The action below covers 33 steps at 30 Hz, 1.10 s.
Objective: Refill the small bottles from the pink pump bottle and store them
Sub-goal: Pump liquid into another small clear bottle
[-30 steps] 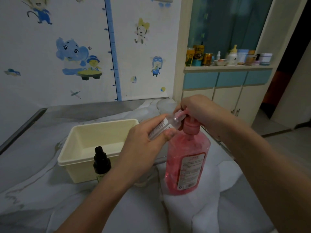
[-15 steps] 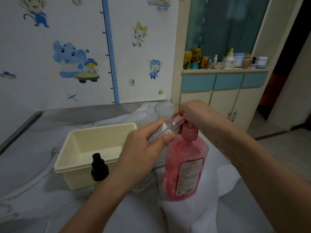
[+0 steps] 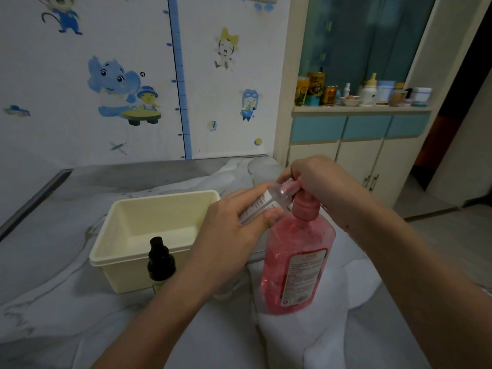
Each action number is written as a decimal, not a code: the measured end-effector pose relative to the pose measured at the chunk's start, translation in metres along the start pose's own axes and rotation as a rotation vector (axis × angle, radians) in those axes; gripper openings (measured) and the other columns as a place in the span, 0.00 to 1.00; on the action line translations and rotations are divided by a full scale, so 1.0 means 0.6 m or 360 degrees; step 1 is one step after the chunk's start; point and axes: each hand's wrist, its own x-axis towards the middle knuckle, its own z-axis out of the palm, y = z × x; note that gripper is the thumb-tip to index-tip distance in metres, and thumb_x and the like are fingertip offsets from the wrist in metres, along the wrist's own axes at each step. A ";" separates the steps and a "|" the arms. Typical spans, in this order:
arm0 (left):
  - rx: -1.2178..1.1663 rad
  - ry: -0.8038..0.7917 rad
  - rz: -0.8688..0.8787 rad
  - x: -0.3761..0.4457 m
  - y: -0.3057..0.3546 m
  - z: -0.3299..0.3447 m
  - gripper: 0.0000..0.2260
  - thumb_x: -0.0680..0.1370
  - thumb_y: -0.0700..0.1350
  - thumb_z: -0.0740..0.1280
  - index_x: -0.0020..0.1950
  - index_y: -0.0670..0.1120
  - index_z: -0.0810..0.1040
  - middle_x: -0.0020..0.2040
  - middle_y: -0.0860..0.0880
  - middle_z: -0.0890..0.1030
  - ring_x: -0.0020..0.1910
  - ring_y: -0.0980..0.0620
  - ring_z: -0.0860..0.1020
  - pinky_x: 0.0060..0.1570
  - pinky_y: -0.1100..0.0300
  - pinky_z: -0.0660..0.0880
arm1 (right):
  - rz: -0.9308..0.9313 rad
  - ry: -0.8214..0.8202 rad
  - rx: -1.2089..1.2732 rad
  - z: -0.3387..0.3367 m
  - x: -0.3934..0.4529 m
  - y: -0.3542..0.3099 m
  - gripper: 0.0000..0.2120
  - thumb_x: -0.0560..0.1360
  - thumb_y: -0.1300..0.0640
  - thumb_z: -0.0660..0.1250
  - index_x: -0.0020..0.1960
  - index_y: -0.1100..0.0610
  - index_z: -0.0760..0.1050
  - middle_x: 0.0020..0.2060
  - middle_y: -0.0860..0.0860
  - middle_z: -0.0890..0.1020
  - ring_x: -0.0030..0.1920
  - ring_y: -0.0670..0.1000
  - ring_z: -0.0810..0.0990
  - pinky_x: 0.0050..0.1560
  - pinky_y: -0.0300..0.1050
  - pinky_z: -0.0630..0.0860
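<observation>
Your left hand [image 3: 234, 230] is wrapped around a small clear plastic bottle with a white label [image 3: 266, 203], and you hold it tipped on its side with its open mouth pushed up against the spout of the pump. The little bottle looks mostly clear inside, with a bit of pink right at its mouth. Your right hand [image 3: 319, 179] is closed over the top of the pump on the big pink see-through pump bottle [image 3: 298, 262]. That big bottle stands up straight on the white cloth [image 3: 332, 342] and is nearly full of pink liquid. To the left of it sits a cream plastic box with no lid [image 3: 133, 235], and you can see nothing inside it. Just in front of the box stands a small dark bottle with a black cap [image 3: 161, 262], straight up, touching or almost touching the box's front wall. You cannot see what is in the dark bottle. Everything rests on the grey and white marbled table [image 3: 53, 262].
</observation>
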 end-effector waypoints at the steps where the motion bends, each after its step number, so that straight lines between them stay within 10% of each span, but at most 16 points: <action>1: 0.0002 0.0003 0.0001 0.000 0.001 -0.001 0.14 0.74 0.49 0.70 0.58 0.62 0.78 0.45 0.60 0.82 0.44 0.64 0.78 0.41 0.75 0.69 | -0.0029 0.0001 -0.0027 -0.003 -0.001 0.000 0.15 0.77 0.63 0.55 0.41 0.65 0.79 0.22 0.50 0.79 0.16 0.40 0.72 0.18 0.24 0.65; 4: -0.0010 0.0002 -0.0014 -0.001 -0.002 0.001 0.13 0.74 0.48 0.70 0.58 0.60 0.79 0.45 0.58 0.83 0.43 0.62 0.78 0.41 0.74 0.70 | -0.0256 -0.0001 -0.0815 0.008 -0.006 -0.003 0.11 0.76 0.62 0.59 0.45 0.62 0.80 0.45 0.61 0.84 0.28 0.41 0.80 0.28 0.27 0.72; 9: 0.0043 -0.0028 -0.0029 -0.002 -0.008 0.003 0.15 0.74 0.48 0.70 0.62 0.53 0.80 0.45 0.58 0.81 0.42 0.63 0.76 0.40 0.75 0.68 | -0.0256 0.0042 -0.1744 0.022 0.001 -0.012 0.19 0.69 0.59 0.71 0.59 0.50 0.77 0.53 0.48 0.83 0.54 0.49 0.79 0.49 0.37 0.69; 14: 0.0055 -0.0020 -0.0012 0.003 -0.008 0.001 0.16 0.75 0.49 0.69 0.62 0.53 0.79 0.44 0.59 0.80 0.41 0.65 0.76 0.40 0.76 0.66 | -0.0191 -0.0050 -0.1395 0.018 0.015 -0.015 0.16 0.73 0.63 0.67 0.61 0.57 0.76 0.55 0.54 0.81 0.53 0.52 0.79 0.42 0.35 0.67; 19: 0.0086 0.0009 0.0019 0.004 -0.007 -0.003 0.17 0.74 0.51 0.69 0.63 0.53 0.78 0.46 0.55 0.82 0.42 0.60 0.77 0.40 0.73 0.69 | -0.0165 -0.0188 -0.1394 0.011 0.031 -0.024 0.15 0.76 0.64 0.62 0.62 0.60 0.75 0.48 0.55 0.81 0.32 0.42 0.70 0.35 0.31 0.66; 28: 0.0072 -0.0024 0.0004 -0.001 -0.010 0.003 0.16 0.74 0.52 0.69 0.61 0.55 0.79 0.46 0.57 0.81 0.44 0.62 0.77 0.42 0.73 0.69 | -0.0326 0.0106 -0.1687 0.022 0.002 -0.006 0.18 0.70 0.60 0.70 0.59 0.51 0.77 0.55 0.49 0.81 0.56 0.50 0.78 0.57 0.40 0.71; 33: 0.0103 0.0005 0.0048 -0.001 -0.005 0.001 0.15 0.75 0.51 0.69 0.62 0.58 0.78 0.44 0.55 0.80 0.43 0.58 0.76 0.41 0.68 0.69 | -0.0286 -0.0087 -0.0777 0.006 0.014 -0.008 0.12 0.74 0.68 0.63 0.51 0.54 0.78 0.34 0.51 0.76 0.25 0.39 0.72 0.31 0.31 0.70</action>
